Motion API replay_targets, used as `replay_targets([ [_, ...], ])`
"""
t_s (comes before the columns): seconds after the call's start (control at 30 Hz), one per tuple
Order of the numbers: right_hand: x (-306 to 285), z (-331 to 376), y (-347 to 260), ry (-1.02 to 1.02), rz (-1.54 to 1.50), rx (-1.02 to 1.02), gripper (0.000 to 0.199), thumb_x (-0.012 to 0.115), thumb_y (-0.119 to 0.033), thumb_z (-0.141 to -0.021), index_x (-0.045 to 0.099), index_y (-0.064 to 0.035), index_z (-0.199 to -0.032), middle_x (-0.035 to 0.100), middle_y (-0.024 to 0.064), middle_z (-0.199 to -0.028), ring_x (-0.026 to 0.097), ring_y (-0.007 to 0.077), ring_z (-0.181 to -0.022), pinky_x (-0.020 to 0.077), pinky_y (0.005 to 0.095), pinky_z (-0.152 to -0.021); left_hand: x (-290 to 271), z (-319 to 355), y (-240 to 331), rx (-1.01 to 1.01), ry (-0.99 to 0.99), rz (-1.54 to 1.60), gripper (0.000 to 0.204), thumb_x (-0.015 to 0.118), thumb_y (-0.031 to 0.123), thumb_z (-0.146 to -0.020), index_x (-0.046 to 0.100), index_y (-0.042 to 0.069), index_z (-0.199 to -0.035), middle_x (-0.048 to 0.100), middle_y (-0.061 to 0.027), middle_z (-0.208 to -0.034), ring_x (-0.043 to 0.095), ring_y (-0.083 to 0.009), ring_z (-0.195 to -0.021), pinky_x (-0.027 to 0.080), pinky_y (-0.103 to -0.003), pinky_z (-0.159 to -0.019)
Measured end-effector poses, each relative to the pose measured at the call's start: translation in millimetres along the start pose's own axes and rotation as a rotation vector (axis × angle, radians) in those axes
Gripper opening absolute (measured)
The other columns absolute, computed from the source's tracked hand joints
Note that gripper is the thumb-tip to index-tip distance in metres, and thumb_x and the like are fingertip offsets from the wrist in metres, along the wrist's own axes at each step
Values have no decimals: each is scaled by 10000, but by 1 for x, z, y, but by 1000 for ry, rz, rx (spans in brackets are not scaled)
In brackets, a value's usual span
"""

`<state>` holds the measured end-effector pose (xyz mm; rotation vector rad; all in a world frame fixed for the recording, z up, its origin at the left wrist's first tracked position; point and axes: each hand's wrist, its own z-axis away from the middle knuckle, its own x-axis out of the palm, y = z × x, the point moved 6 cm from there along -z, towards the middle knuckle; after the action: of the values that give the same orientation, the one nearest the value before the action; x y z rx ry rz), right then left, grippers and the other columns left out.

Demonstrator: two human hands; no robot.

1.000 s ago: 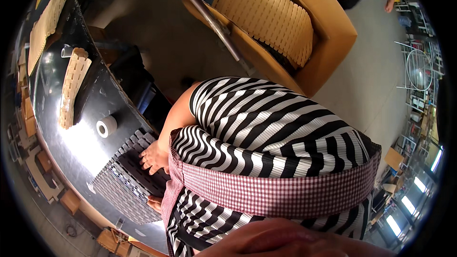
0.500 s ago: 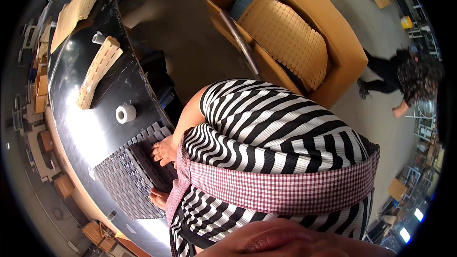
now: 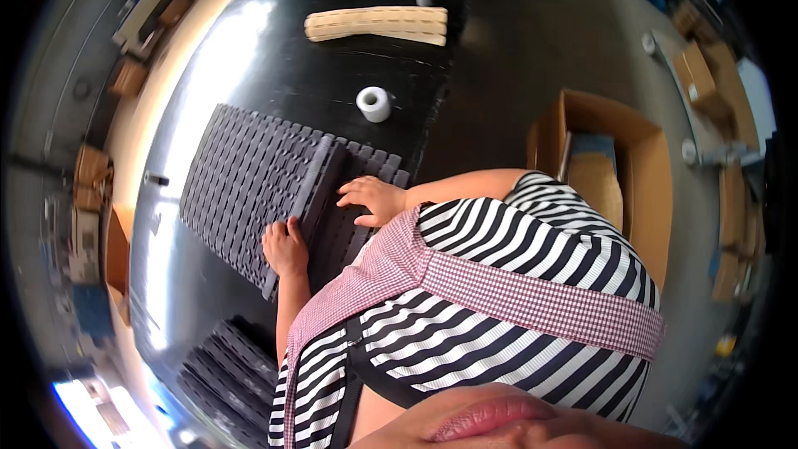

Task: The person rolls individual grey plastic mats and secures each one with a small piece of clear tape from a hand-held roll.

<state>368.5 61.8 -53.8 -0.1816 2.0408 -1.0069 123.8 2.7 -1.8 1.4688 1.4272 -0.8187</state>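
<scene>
A grey slatted mat [image 3: 258,179] lies flat on the black worktop [image 3: 274,66], its long axis slanting from upper left to lower right. The left hand [image 3: 285,247] presses its near edge, the right hand [image 3: 371,199] rests on top; neither grip closes on anything. A white tape roll [image 3: 374,103] stands just beyond.

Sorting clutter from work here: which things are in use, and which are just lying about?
In use: left hand and right hand on the dark grey slatted mat.

Lying about: white tape roll, beige slatted strip, cardboard box.

Open brown cardboard box [image 3: 632,129] right
</scene>
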Motion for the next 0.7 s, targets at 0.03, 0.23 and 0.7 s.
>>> replay_targets([
  [0.03,-3,-2,-12,0,53,-70,567,776,-224,-811,624,-113,-1346,524,178,-1497,440,377,-1440,302,551,-1216,-3,-1,3,-27,-5,-2,431,557,428,-1037,608,52,-832,639,-155,-913,611,-393,-900,477,-500,-813],
  [0.23,-8,-55,-53,-80,378,-325,720,756,-224,-850,488,-163,-1515,372,151,-1623,279,343,-1552,141,532,-1277,4,3,4,-9,62,-56,365,620,414,-994,623,92,-821,634,-99,-908,610,-330,-867,484,-455,-774],
  [0.7,14,-142,-28,-333,554,-173,760,706,-610,-863,556,-184,-1475,527,184,-1495,414,356,-1453,201,567,-1227,-5,-31,-35,-212,-110,125,375,626,410,-984,738,70,-872,656,-133,-989,651,-350,-968,515,-455,-850],
])
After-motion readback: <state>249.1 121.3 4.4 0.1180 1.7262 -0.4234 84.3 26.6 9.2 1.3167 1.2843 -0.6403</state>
